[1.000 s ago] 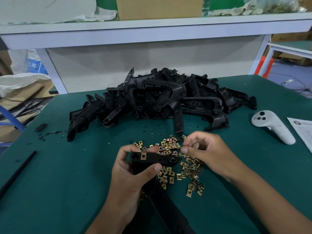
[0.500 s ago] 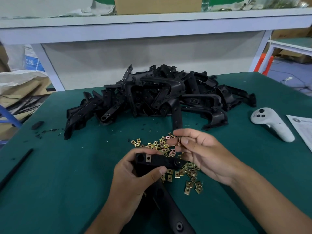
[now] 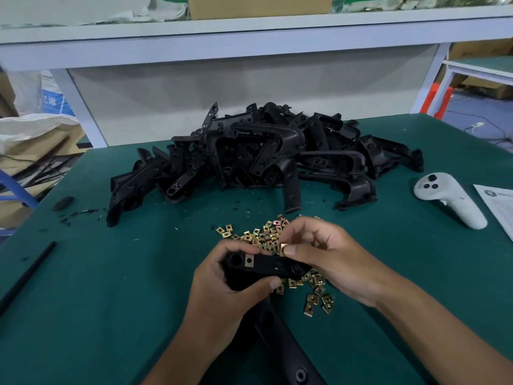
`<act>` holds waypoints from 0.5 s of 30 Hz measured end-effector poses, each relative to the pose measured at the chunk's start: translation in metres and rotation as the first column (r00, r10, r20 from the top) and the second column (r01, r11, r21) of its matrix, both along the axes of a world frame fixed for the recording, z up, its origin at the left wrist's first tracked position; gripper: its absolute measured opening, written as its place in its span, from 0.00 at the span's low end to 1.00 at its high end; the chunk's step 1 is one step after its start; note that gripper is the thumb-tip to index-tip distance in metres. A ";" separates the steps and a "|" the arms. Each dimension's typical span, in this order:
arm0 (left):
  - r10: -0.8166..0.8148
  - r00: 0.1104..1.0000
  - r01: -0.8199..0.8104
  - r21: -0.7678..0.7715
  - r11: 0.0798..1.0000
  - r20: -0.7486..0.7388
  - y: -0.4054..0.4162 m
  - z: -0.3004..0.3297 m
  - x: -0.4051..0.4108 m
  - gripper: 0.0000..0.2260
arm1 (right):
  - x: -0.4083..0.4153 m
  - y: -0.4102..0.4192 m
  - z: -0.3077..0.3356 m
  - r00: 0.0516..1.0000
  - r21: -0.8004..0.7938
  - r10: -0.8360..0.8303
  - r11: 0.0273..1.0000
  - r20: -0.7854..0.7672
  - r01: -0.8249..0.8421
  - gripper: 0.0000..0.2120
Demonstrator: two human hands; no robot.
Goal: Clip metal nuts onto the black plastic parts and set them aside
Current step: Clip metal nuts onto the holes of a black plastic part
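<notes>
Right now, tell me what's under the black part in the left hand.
Loose metal nuts show on the green mat beneath the black part. Any more directly under it and the left hand are hidden.

Left hand (image 3: 222,295) grips black part (image 3: 266,266); right hand (image 3: 330,259) pinches nut (image 3: 283,249).

Black plastic part (image 3: 266,266) held above green mat, long body running toward camera, head end turned level. One brass clip nut (image 3: 249,260) already seated on top face beside round hole. Second nut (image 3: 283,249) pinched at upper edge of part. Loose nuts (image 3: 266,234) scattered beneath. Pile of black parts (image 3: 263,154) stacked behind.
</notes>
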State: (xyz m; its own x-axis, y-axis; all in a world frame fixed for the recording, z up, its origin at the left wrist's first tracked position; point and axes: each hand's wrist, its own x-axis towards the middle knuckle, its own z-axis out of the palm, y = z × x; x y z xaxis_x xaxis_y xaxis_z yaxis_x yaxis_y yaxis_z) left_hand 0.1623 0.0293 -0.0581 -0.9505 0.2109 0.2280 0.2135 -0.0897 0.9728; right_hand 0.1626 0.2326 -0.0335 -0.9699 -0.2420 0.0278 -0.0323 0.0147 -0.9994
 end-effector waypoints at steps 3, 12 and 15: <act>0.006 1.000 -0.006 0.006 1.000 -0.004 0.001 0.001 0.000 0.18 | 0.001 -0.002 0.002 1.000 0.009 0.019 1.000 -0.007 -0.019 0.07; 0.004 0.999 -0.006 0.032 0.999 0.033 0.003 0.001 0.002 0.20 | -0.001 0.003 -0.001 0.999 0.012 0.015 1.000 0.036 -0.015 0.03; 0.007 0.999 -0.010 0.066 0.998 0.046 0.004 0.001 0.002 0.20 | -0.002 0.002 -0.003 0.999 -0.033 -0.033 0.999 0.025 0.033 0.03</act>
State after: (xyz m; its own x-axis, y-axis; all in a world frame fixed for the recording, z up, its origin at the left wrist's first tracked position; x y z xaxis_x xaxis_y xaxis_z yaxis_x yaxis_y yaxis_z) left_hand 0.1640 0.0328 -0.0571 -0.9620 0.1890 0.1973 0.1697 -0.1524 0.9736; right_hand 0.1602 0.2346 -0.0361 -0.9778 -0.2091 0.0116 -0.0080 -0.0182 -0.9998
